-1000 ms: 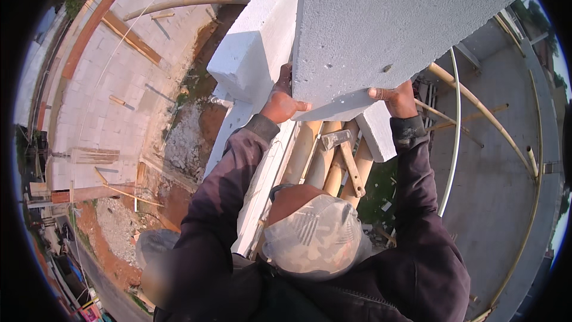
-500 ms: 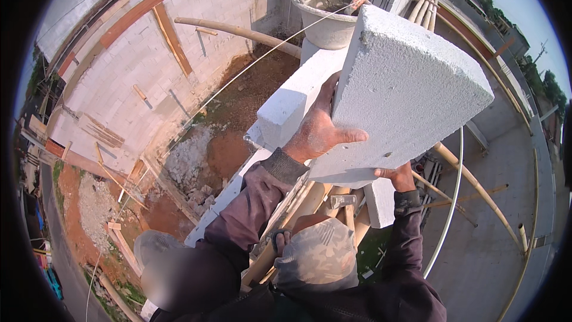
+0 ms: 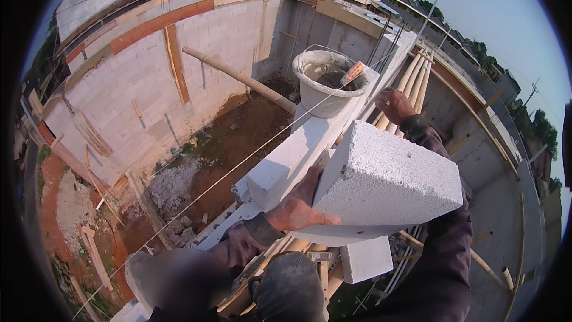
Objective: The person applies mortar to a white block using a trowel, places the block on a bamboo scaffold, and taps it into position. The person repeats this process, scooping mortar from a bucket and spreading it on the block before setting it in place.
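Observation:
My left hand grips a white aerated concrete block by its left side, thumb on the near face and fingers behind. The block is tilted, its broad rough face turned up. My right hand is off the block, beyond its far edge, with loosely bent fingers and nothing visible in them. It is close to a mortar-crusted bucket standing on the wall. From the bucket's rim sticks an orange handle; the rest of that tool is hidden.
A taut string crosses above the white block wall. Another white block lies below the held one, beside a hammer. Bamboo poles run along the right. Left of the wall, the ground lies far below.
My right hand has let go of the block's lower edge and moved forward toward the bucket. The block, in my left hand, has come down and tipped flatter. The view has lifted.

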Demonstrator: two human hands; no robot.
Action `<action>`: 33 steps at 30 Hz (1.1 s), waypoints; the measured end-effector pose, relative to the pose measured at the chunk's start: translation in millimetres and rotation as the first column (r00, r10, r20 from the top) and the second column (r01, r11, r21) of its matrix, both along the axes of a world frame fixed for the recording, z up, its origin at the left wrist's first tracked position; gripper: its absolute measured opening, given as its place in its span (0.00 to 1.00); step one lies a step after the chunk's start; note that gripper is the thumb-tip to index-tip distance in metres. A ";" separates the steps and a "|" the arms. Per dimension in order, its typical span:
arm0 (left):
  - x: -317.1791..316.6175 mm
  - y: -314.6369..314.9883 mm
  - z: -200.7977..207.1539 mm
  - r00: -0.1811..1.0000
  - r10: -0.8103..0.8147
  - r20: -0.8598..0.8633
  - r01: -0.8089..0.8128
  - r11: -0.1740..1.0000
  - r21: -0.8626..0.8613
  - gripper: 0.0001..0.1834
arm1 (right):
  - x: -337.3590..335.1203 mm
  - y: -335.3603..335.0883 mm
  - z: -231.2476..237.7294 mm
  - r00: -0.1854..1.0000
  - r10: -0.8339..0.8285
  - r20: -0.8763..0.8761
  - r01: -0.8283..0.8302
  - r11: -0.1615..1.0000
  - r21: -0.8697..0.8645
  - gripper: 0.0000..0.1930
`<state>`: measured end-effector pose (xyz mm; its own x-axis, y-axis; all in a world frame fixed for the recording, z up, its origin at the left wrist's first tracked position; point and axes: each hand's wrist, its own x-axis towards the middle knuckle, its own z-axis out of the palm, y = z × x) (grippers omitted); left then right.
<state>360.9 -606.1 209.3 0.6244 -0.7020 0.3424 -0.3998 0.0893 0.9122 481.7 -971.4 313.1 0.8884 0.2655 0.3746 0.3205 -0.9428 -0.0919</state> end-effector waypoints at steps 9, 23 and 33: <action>14.0 4.4 8.3 0.999 -0.011 -0.032 0.014 0.997 0.081 0.59 | 104.5 16.2 -18.8 0.930 -0.315 0.186 0.318 0.948 0.014 0.13; 20.6 12.3 -3.6 0.975 -0.120 -0.189 0.147 0.979 0.138 0.38 | 7.8 -103.1 -45.9 0.857 -0.384 -0.344 0.507 0.746 0.432 0.14; 15.4 9.9 -7.5 0.968 -0.039 -0.250 0.036 0.999 -0.020 0.30 | -282.8 -74.1 -216.5 0.520 -0.776 -0.356 0.693 0.140 0.707 0.18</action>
